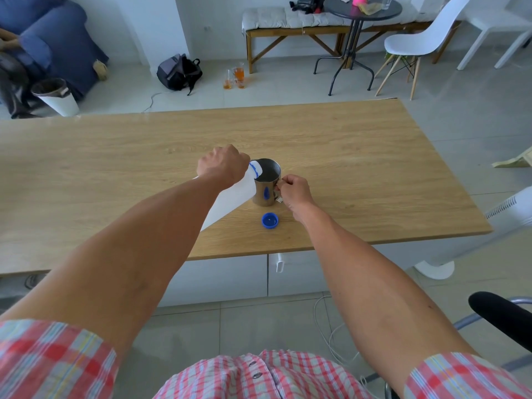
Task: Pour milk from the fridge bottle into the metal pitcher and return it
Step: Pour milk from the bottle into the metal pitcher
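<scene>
Head view showed one white milk bottle (230, 197) tilted over one metal pitcher (266, 182) near the middle of the counter (374, 168). Left hand (221, 167) gripped the bottle near its neck, fingers curled round it; right hand (293, 191) pinched the pitcher's handle, steadying it upright. Bottle's long axis ran from lower left up to the right, mouth with its blue ring just over the pitcher's near-left rim, base low toward the person. Pitcher sat directly right of the left hand and touching the right hand. One blue cap (270, 220) lay upside down on the counter just in front of the pitcher, nearer the right hand. Milk stream could not be made out. Judgement: pouring step underway; capping and return not yet done.
</scene>
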Available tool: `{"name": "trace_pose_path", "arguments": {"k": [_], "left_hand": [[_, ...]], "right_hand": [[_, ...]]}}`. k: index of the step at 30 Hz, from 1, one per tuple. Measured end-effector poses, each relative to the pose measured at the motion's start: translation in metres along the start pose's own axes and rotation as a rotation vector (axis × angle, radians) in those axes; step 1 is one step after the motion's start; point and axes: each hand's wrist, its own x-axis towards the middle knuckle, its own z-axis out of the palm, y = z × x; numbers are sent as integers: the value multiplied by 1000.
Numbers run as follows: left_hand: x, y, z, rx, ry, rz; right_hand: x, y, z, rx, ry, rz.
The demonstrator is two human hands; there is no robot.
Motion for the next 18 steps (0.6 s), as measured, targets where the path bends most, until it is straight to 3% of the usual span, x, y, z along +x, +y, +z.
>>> {"name": "trace_pose_path", "arguments": {"k": [18], "left_hand": [[1,1,-3,3,-14,7]], "right_hand": [[-2,-1,-1,8,7,30]]}}
